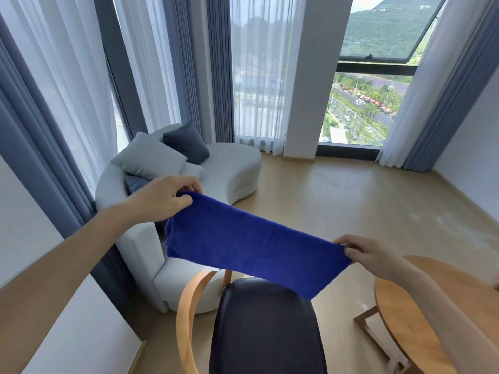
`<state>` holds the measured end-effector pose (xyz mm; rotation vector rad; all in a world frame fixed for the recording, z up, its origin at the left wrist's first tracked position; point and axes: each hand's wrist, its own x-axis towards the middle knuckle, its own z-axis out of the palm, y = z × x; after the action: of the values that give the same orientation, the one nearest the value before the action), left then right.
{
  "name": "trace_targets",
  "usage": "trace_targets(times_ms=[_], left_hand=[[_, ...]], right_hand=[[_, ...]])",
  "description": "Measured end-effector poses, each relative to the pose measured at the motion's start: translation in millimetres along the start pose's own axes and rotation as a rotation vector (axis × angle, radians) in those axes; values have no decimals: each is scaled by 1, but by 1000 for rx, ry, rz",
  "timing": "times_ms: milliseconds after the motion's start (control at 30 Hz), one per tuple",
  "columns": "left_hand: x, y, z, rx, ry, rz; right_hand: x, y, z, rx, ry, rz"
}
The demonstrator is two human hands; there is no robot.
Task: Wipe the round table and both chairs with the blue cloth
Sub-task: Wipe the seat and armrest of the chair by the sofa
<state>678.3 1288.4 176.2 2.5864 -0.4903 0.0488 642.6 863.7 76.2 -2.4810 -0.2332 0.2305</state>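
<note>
The blue cloth (pixel 248 245) is stretched out in the air between both hands, above a chair. My left hand (pixel 164 197) pinches its upper left corner. My right hand (pixel 364 252) pinches its right corner. Below the cloth stands a chair (pixel 266 330) with a dark padded seat and a curved wooden frame. The round wooden table (pixel 399 314) is at the lower right, partly hidden by my right forearm. Only one chair is in view.
A curved white sofa (pixel 229 168) with grey cushions stands at the left behind the chair. Tall windows with sheer and grey curtains (pixel 54 130) line the back. The wooden floor (pixel 351 198) stretches toward the windows.
</note>
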Motion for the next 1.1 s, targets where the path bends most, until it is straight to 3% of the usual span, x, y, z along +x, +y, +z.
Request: trace_targets(times_ms=[133, 267, 367, 433, 500, 567, 667, 767, 967, 1100], left_hand=[[-4, -19, 13, 100, -57, 22], [-6, -36, 28, 350, 5, 31], [-10, -36, 31, 367, -17, 45], [-16, -33, 30, 357, 18, 43], [-28, -33, 27, 368, 99, 83], [-43, -37, 20, 386, 193, 160], [-48, -36, 9, 391, 254, 289], [-16, -20, 13, 331, 208, 443], [28, 45, 40, 257, 150, 649], [35, 61, 52, 117, 201, 627]], right_hand=[[4, -5, -8, -165, 43, -31], [3, -23, -16, -398, -120, -56], [0, -37, -19, -584, -177, -134], [-4, -41, -19, -622, -92, -207], [-11, -40, -22, -650, 114, -312], [-20, -38, -28, -647, 305, -390], [-22, -50, -35, -666, 457, -442], [4, -84, -28, -544, 520, -429], [51, -134, 8, -223, 351, -540], [51, -153, 15, 7, 365, -480]])
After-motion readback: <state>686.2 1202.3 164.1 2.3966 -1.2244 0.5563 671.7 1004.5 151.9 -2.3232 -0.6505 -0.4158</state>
